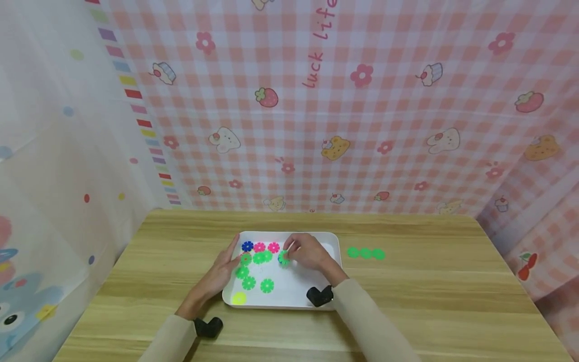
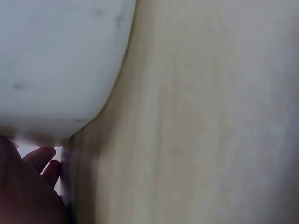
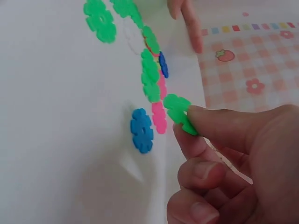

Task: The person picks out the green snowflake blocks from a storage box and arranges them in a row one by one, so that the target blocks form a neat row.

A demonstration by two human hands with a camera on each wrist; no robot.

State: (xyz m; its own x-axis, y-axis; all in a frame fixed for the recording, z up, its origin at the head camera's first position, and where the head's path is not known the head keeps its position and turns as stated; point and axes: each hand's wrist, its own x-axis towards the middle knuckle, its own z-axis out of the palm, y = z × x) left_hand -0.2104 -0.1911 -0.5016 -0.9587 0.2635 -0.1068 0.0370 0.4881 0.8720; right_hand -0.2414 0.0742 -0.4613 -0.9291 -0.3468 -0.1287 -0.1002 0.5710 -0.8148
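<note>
My right hand is above the white tray, pinching a green snowflake disc between thumb and forefinger. Below it, in the right wrist view, a lighter blue disc lies on the tray. My left hand grips the tray's left rim, thumb over the edge; in the left wrist view some fingers show dimly beside the tray. Pink discs and a dark blue disc lie along the tray's back. Several green discs are spread over its left half, with a yellow disc at the front left corner.
Three green discs lie in a row on the wooden table, right of the tray. Behind the table hangs a pink checked cloth. Each wrist carries a black camera mount.
</note>
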